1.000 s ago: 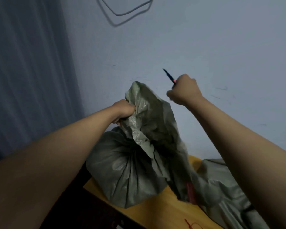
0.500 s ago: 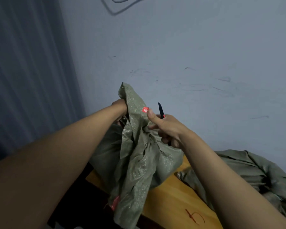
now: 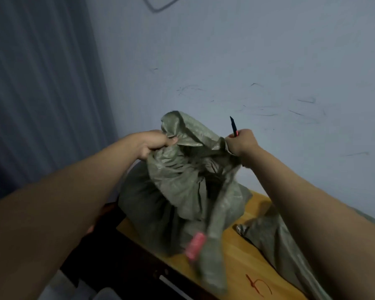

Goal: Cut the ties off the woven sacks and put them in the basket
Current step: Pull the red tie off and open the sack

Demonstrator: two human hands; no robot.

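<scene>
- Woven sack (image 3: pixel 182 191) stands on my table (image 3: pixel 247 256), its mouth pulled wide.
- Left hand (image 3: pixel 154 141) clamps one rim.
- Right hand (image 3: pixel 243 141) clamps the other rim, plus a knife (image 3: pixel 233 126), blade up.
- Blurred red strip (image 3: pixel 195 245), possibly a tie, hangs below.

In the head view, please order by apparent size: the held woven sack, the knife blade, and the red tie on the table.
1. Held woven sack
2. Red tie
3. Knife blade

The tie lies nearer the camera, so the last two are uncertain.
</scene>
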